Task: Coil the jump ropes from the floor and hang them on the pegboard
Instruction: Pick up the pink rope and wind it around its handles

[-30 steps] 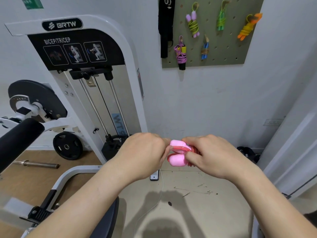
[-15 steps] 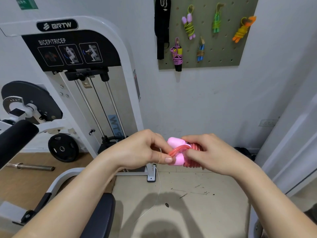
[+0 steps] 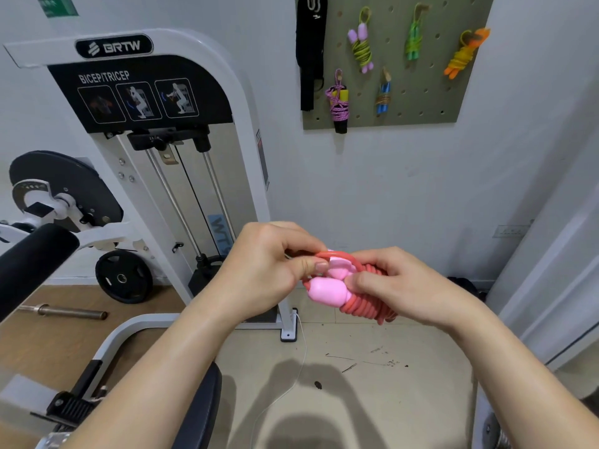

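Pinching a loose red loop of the pink-handled jump rope (image 3: 327, 288), lower centre of frame, the L hand (image 3: 265, 270) has thumb & forefinger pressed together on it, prob to tuck it round the handles & lock the bundle. R hand (image 3: 408, 286) curls round the coil w/ thumb on a handle, so nothing unwinds. Pegboard (image 3: 421, 105), upper right, already carries five coiled ropes (image 3: 361, 48).

I'm getting bright, even light from above and behind, soft shadows on the floor (image 3: 418, 393), sharp centre, slight blur at the corners, and wide-angle bending of the machine (image 3: 139, 92) at the left edge.
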Tool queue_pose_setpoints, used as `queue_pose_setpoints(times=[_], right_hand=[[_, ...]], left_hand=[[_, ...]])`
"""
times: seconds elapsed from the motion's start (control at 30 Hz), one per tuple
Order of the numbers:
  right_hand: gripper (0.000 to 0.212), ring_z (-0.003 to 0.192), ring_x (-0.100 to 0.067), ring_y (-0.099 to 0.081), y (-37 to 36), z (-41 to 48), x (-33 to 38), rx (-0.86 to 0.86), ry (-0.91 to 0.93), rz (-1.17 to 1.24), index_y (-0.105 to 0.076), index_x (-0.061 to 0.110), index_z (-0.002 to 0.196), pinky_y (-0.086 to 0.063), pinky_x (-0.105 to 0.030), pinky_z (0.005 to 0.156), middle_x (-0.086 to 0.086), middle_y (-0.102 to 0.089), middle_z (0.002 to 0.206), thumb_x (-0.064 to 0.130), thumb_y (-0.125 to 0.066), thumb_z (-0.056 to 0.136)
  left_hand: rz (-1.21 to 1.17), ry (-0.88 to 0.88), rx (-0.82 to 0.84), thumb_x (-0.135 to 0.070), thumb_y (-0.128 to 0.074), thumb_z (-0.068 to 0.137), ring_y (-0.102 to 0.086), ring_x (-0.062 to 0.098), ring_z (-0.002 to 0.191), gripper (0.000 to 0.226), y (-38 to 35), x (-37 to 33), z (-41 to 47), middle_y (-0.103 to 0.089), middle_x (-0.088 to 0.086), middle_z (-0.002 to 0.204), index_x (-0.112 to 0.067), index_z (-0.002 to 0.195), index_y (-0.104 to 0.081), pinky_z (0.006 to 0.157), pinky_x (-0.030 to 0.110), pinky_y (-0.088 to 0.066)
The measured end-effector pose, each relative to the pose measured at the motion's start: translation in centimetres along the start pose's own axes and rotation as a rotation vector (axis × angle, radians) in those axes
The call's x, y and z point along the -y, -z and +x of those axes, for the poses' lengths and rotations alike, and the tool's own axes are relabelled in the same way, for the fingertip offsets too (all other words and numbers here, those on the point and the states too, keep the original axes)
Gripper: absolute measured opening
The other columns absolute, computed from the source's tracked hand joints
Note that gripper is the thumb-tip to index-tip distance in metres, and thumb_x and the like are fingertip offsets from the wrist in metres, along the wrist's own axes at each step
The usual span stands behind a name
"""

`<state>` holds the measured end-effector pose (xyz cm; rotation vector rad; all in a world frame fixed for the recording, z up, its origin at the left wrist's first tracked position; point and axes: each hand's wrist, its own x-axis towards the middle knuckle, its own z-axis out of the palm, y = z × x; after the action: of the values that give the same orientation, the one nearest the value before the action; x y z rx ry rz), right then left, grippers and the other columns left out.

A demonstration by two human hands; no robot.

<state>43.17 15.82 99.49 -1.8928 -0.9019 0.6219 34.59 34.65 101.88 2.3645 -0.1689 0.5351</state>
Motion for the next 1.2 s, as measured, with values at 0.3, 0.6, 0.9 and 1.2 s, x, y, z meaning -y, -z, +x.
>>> queue_pose_setpoints(times=[0.3,0.6,0.9,1.2], right_hand=[[0.012,0.052,-0.016,-0.044,0.2,-0.7,0.2,-0.076,-0.005,-0.016,-0.07,0.008,0.087,-0.038,-0.029,0.049,-0.003,-0.05,0.063,0.016,-0.06,0.089],[0.026,0.08,-0.02,-0.065,0.1,-1.5,-0.6,-0.119,0.076,0.061,-0.072,0.025,0.099,-0.052,-0.036,0.065,0.001,-0.071,0.093,0.033,-0.059,0.078],[0.023,0.088,-0.023,-0.065,0.3,-1.7,0.2,-0.065,0.156,0.049,-0.071,0.031,0.1,-0.055,-0.044,0.076,0.001,-0.071,0.094,0.031,-0.061,0.08],[0.031,0.093,-0.021,-0.065,0.4,-1.5,1.3,-0.018,0.243,0.152,-0.067,0.028,0.112,-0.055,-0.036,0.079,-0.003,-0.07,0.103,0.02,-0.061,0.083]], left_hand=[[-0.425,0.322,-0.005,-0.002,-0.082,0.066,-0.068,0.013,0.064,0.014,-0.6,-0.3,-0.6,-0.074,0.004,0.07,-0.01,0.076,-0.077,0.063,0.021,-0.052],[-0.431,0.258,0.125,-0.001,-0.076,0.075,-0.068,0.014,0.072,0.014,0.2,-1.0,-0.5,-0.073,0.004,0.077,-0.012,0.083,-0.076,0.069,0.022,-0.054],[-0.588,0.342,0.114,0.004,-0.079,0.063,-0.066,0.022,0.057,0.038,1.5,-1.6,-0.7,-0.07,0.01,0.068,-0.007,0.09,-0.055,0.059,0.025,-0.054],[-0.944,0.41,0.34,-0.032,-0.09,0.057,-0.068,0.019,0.073,0.054,0.5,0.6,-0.3,-0.072,0.012,0.086,-0.005,0.099,-0.068,0.066,0.025,-0.054]])
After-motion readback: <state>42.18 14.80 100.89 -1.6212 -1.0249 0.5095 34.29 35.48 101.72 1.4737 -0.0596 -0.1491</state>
